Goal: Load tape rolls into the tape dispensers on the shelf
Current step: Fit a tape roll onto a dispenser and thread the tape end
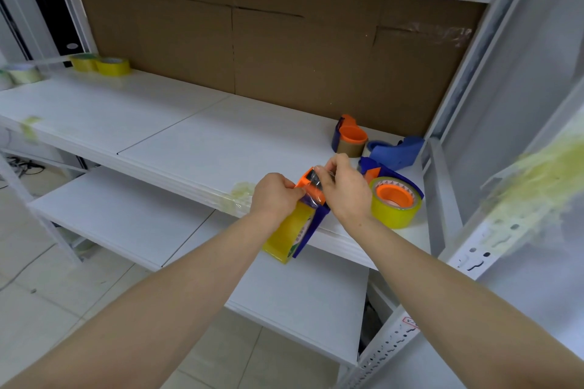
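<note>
My left hand (275,193) grips a blue and orange tape dispenser (308,224) that carries a yellow tape roll (289,238), held just in front of the white shelf (196,142). My right hand (344,188) pinches the clear tape end (317,181) at the dispenser's orange head. To the right, another dispenser with a yellow roll (396,204) lies on the shelf. Behind it stand a dispenser with a brown roll (349,137) and an empty blue dispenser (396,151).
Two yellow rolls (101,65) and pale rolls (22,74) sit at the shelf's far left. Brown cardboard (268,41) backs the shelf. A white upright post (442,199) stands at right, a lower shelf (126,215) below. Tape residue (240,196) marks the shelf edge.
</note>
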{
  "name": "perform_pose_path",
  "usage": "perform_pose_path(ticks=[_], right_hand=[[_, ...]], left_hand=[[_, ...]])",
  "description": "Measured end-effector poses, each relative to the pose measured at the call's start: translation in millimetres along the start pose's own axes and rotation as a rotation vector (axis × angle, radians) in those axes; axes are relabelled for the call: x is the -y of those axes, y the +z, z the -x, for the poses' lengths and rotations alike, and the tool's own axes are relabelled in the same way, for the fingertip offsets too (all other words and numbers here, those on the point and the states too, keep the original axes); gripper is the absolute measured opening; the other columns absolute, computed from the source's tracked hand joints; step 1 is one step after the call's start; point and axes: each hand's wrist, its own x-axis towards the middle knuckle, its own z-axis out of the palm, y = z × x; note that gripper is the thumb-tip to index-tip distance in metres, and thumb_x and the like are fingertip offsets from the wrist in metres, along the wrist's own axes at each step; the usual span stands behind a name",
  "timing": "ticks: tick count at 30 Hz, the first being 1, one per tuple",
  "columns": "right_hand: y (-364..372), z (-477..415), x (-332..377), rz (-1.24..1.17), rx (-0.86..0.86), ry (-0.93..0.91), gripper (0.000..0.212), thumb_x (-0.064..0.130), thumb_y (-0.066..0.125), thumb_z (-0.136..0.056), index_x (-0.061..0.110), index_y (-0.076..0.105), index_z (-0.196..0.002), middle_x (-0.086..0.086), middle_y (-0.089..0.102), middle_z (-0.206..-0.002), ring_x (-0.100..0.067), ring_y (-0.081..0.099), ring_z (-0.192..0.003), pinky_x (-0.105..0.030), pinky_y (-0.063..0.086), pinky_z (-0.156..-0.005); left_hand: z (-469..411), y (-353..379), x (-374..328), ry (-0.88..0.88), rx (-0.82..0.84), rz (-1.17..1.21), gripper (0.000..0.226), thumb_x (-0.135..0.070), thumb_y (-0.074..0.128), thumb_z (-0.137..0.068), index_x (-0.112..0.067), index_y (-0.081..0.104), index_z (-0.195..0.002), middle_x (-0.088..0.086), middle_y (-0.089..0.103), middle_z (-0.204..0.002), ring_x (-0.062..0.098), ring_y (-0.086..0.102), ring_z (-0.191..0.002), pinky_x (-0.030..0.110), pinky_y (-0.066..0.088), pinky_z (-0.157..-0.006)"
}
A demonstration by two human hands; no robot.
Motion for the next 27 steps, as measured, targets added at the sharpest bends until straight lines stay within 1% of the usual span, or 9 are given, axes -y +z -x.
perform_pose_path(ticks=[5, 7, 10, 13, 16, 19, 22, 24, 27], right_hand=[[-0.4, 0.7, 1.7, 0.031, -0.003, -0.004, 0.026, 0.039, 0.043, -0.096, 0.014, 0.046, -0.104, 0.004, 0.054, -0.082, -0.014, 0.056, -0.074, -0.02, 0.038, -0.051], [-1.1, 0.2, 1.9, 0.057, -0.021, -0.004, 0.028, 0.041, 0.042, -0.097, 0.014, 0.046, -0.105, 0.003, 0.053, -0.082, -0.013, 0.054, -0.073, -0.02, 0.034, -0.049], [-2.9, -2.9, 2.8, 0.081, -0.041, 0.021, 0.028, 0.04, 0.04, -0.097, 0.014, 0.045, -0.104, 0.002, 0.054, -0.082, -0.014, 0.052, -0.073, -0.023, 0.033, -0.051], [-2.3, -7.6, 2.3, 0.079, -0.046, 0.046, 0.027, 0.041, 0.04, -0.097, 0.015, 0.045, -0.104, 0.002, 0.054, -0.082, -0.018, 0.059, -0.077, -0.027, 0.04, -0.056], [-2.5, -11.8, -2.5, 0.033, -0.051, 0.066, 0.028, 0.039, 0.041, -0.097, 0.014, 0.046, -0.105, 0.0, 0.056, -0.083, -0.02, 0.06, -0.08, -0.028, 0.04, -0.058], [-3.7, -15.9, -8.2, -0.027, -0.076, 0.092, 0.027, 0.038, 0.043, -0.097, 0.012, 0.048, -0.103, -0.003, 0.06, -0.085, -0.021, 0.059, -0.079, -0.025, 0.037, -0.055], [-4.5, -20.3, -12.1, -0.053, -0.095, 0.109, 0.028, 0.037, 0.045, -0.097, 0.011, 0.049, -0.103, -0.005, 0.062, -0.085, -0.021, 0.059, -0.078, -0.024, 0.032, -0.052], [-6.1, -23.9, -14.3, -0.07, -0.103, 0.122, 0.028, 0.037, 0.046, -0.096, 0.01, 0.05, -0.103, -0.007, 0.064, -0.088, -0.023, 0.061, -0.081, -0.027, 0.036, -0.058], [-8.9, -28.3, -16.8, -0.094, -0.119, 0.152, 0.028, 0.037, 0.047, -0.096, 0.01, 0.05, -0.102, -0.008, 0.065, -0.089, -0.024, 0.062, -0.082, -0.029, 0.04, -0.06]], left_hand=[[-0.3, -3.9, -6.4, 0.037, 0.023, -0.129, 0.022, -0.025, 0.06, -0.088, -0.009, 0.063, -0.074, 0.012, 0.063, -0.082, 0.028, 0.058, -0.079, 0.033, 0.047, -0.072], [-0.3, -4.7, -6.7, 0.041, 0.032, -0.159, 0.023, -0.026, 0.059, -0.088, -0.008, 0.066, -0.076, 0.01, 0.061, -0.079, 0.027, 0.057, -0.077, 0.032, 0.044, -0.069], [0.7, -7.0, -7.3, 0.021, 0.032, -0.1, 0.024, -0.025, 0.058, -0.087, -0.005, 0.071, -0.087, 0.011, 0.066, -0.086, 0.024, 0.057, -0.079, 0.03, 0.044, -0.068], [3.6, -13.3, -10.1, -0.021, 0.071, 0.028, 0.03, -0.029, 0.053, -0.088, -0.006, 0.069, -0.099, 0.014, 0.068, -0.099, 0.029, 0.062, -0.094, 0.036, 0.05, -0.08], [6.8, -19.2, -11.3, -0.075, 0.16, 0.045, 0.048, -0.032, 0.056, -0.087, -0.013, 0.05, -0.13, 0.01, 0.055, -0.127, 0.027, 0.054, -0.112, 0.037, 0.046, -0.093], [8.8, -22.4, -9.9, -0.119, 0.2, -0.009, 0.046, -0.037, 0.057, -0.088, -0.008, 0.048, -0.122, 0.011, 0.056, -0.12, 0.024, 0.053, -0.095, 0.033, 0.044, -0.083], [11.0, -23.3, -7.5, -0.177, 0.235, 0.12, 0.039, -0.039, 0.059, -0.087, -0.011, 0.047, -0.111, 0.007, 0.056, -0.105, 0.017, 0.054, -0.08, 0.03, 0.045, -0.073], [12.9, -24.8, -7.2, -0.195, 0.259, 0.236, 0.038, -0.031, 0.059, -0.087, -0.009, 0.048, -0.116, 0.006, 0.055, -0.102, 0.012, 0.051, -0.074, 0.027, 0.043, -0.065], [13.0, -27.5, -7.4, -0.195, 0.26, 0.306, 0.046, -0.027, 0.064, -0.086, -0.01, 0.047, -0.125, 0.005, 0.054, -0.106, 0.013, 0.052, -0.078, 0.026, 0.041, -0.06]])
